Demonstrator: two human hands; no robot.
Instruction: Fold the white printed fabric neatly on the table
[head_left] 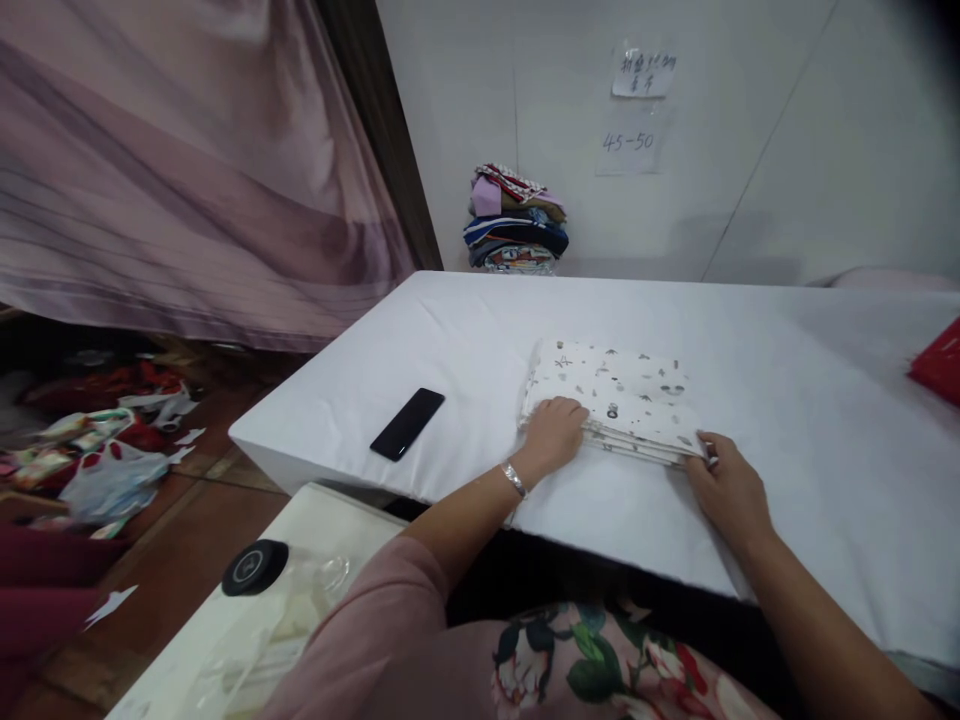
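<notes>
One printed cloth point(626, 385) lies on the white-covered worktop point(810, 400), in front of the person and slightly right of the middle of the view, already brought down to a compact, layered rectangle. Most of the folding looks done, to judge by the several thicknesses stacked along the near side; what seems left is evening those near edges, which fan slightly apart. Whether another fold is due cannot be told.

The left hand point(555, 432) rests over the near left corner, fingers bent and close together on the top layer; its thumb is hidden, so whether it grips or only presses is unclear. The right hand point(727, 485) is nearly closed, pinching the near right corner between thumb and fingers.

The cloth is off-white, scattered with small dark and brownish motifs, and looks thin and soft, with a shallow dip across its top. Beneath it, the worktop's covering is smooth with faint creases. A flat, glossy black phone point(407, 424) lies to the left (well apart from the cloth), and beyond the far edge rises a rounded, many-coloured pile of folded fabrics point(517, 225).
</notes>
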